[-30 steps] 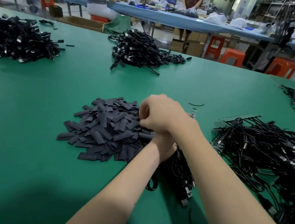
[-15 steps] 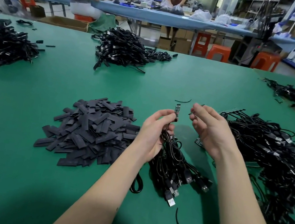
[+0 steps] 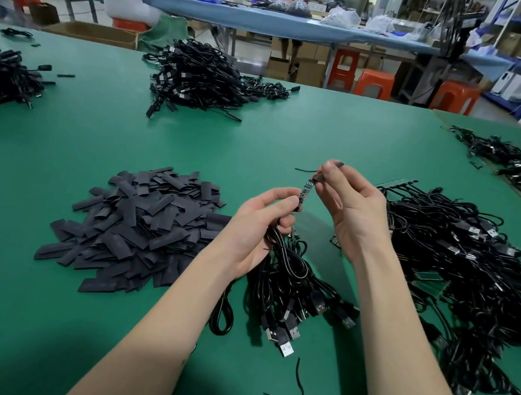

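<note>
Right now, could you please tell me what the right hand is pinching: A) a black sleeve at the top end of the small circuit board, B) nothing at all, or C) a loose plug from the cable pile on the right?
A: the right hand pinches a black sleeve at the top end of the small circuit board, which the left hand holds along with a bundle of cables.

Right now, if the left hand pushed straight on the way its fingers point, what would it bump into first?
Most likely the black sleeve pinched by the right hand: the left hand aims its circuit board at it, almost touching, though depth is unclear.
</note>
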`<state>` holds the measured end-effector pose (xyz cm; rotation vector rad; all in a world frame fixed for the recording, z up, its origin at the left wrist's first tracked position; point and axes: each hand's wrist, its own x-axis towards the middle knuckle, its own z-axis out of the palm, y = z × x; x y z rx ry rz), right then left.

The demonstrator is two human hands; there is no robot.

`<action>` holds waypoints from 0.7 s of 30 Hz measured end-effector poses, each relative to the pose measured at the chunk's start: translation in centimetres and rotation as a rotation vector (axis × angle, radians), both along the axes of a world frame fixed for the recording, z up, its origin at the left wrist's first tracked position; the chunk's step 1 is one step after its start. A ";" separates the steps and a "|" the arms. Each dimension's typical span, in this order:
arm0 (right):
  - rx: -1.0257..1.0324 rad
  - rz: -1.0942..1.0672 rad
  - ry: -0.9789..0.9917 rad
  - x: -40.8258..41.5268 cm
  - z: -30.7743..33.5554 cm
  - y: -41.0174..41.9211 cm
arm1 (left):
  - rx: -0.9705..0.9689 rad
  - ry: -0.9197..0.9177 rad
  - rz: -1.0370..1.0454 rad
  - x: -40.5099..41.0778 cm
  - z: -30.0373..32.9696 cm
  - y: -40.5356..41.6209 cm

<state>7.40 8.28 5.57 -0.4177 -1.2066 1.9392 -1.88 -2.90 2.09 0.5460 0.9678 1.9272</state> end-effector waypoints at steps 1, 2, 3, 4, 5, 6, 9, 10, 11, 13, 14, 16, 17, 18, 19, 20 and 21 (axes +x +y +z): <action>0.004 0.001 -0.004 0.0 0.0 0.0 | 0.007 -0.004 -0.001 0.0 0.0 0.0; 0.011 0.004 -0.012 0.0 -0.1 0.0 | 0.014 -0.010 -0.005 0.0 0.0 -0.1; 0.021 0.008 -0.021 0.1 -0.1 0.0 | 0.020 -0.014 -0.009 -0.1 0.0 -0.1; 0.034 0.012 -0.028 0.2 -0.1 0.1 | 0.026 -0.014 -0.017 -0.1 0.0 -0.2; 0.050 0.013 -0.035 0.3 -0.1 0.1 | 0.029 -0.007 -0.027 -0.1 0.0 -0.2; 0.069 0.014 -0.041 0.5 0.0 0.1 | 0.032 0.004 -0.040 -0.1 0.0 -0.3; 0.118 0.026 -0.032 1.2 0.1 0.1 | 0.029 0.039 -0.078 -0.2 0.1 -0.4; 0.129 0.035 -0.025 1.3 0.2 0.1 | 0.028 0.048 -0.087 -0.2 0.1 -0.4; 0.138 0.046 -0.021 1.4 0.3 0.0 | 0.025 0.060 -0.094 -0.3 0.2 -0.5; 0.143 0.074 -0.024 1.6 0.4 0.1 | 0.009 0.092 -0.102 -0.4 0.4 -0.7; 0.139 0.095 -0.032 1.8 0.5 0.2 | 0.000 0.111 -0.101 -0.5 0.5 -0.8; 0.120 0.153 -0.053 2.1 0.5 0.3 | -0.011 0.153 -0.094 -0.7 0.7 -1.0; 0.108 0.180 -0.062 2.2 0.5 0.3 | -0.012 0.173 -0.091 -0.8 0.9 -1.1; 0.098 0.202 -0.067 2.2 0.4 0.4 | -0.011 0.189 -0.091 -0.9 1.0 -1.2; 0.095 0.216 -0.070 2.2 0.4 0.4 | -0.011 0.204 -0.091 -1.1 1.1 -1.3; 0.100 0.226 -0.077 2.2 0.4 0.4 | -0.014 0.216 -0.093 -1.2 1.2 -1.4; 0.116 0.231 -0.090 2.3 0.4 0.4 | -0.021 0.229 -0.093 -1.3 1.3 -1.4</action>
